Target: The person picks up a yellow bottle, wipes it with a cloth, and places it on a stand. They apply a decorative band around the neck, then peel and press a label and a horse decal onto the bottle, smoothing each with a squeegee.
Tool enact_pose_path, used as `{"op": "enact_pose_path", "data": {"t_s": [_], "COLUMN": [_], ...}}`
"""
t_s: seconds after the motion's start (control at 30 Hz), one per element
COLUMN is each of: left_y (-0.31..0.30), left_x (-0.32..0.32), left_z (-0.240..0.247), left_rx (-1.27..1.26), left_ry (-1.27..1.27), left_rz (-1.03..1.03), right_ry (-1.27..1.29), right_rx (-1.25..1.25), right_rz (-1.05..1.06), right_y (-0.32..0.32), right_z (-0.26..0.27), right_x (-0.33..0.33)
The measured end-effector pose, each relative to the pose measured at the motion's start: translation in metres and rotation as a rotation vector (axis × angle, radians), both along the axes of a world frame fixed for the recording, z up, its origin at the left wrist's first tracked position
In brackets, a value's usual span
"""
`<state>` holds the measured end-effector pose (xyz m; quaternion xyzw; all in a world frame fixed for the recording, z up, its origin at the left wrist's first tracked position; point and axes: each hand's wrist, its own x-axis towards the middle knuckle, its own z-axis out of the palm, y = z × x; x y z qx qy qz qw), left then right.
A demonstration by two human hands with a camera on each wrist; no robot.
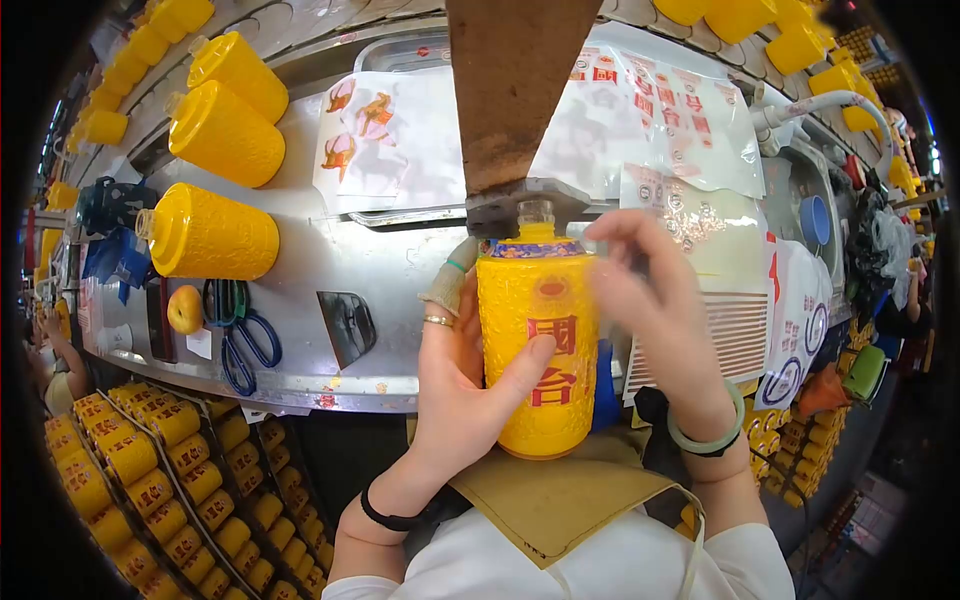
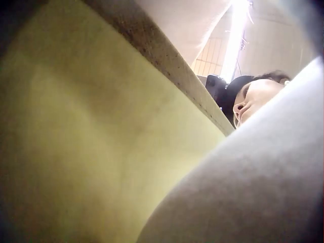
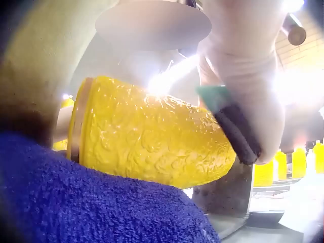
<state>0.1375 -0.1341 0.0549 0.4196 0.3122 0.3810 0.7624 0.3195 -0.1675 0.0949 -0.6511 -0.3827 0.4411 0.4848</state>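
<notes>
A yellow embossed bottle point(image 1: 540, 350) with red characters and a blue patterned shoulder band stands near-upright at the apron, its clear glass neck point(image 1: 536, 215) at the metal end of a brown post. My left hand point(image 1: 455, 400) grips it from the left, thumb across the label; one finger wears a pale cover with a green band. Blurred by motion, my right hand point(image 1: 660, 290) is beside the bottle's upper right with loosely bent fingers. From the right wrist view, the bottle's embossed side point(image 3: 152, 136) appears above a blue towel point(image 3: 101, 202).
The brown post point(image 1: 520, 90) comes down in front of me. Printed sheets point(image 1: 690, 120) lie behind and to the right on the metal table. At left stand several yellow bottles point(image 1: 215, 230), near blue-handled scissors point(image 1: 245, 340) and a round fruit point(image 1: 185, 309). Crated bottles point(image 1: 170, 460) fill the lower left.
</notes>
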Motion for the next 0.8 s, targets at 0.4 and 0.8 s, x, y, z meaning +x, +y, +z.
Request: {"op": "enact_pose_path", "data": {"t_s": [0.4, 0.8], "left_y": [-0.001, -0.003], "left_x": [0.000, 0.001], "left_z": [0.001, 0.000], "left_rx": [0.007, 0.015], "left_ry": [0.035, 0.048], "left_rz": [0.005, -0.008], "right_ry": [-0.663, -1.110], "right_rx": [0.467, 0.654], "right_rz": [0.244, 0.430], "right_y": [0.020, 0.050], "right_z": [0.047, 0.049], "right_x": [0.032, 0.009]}}
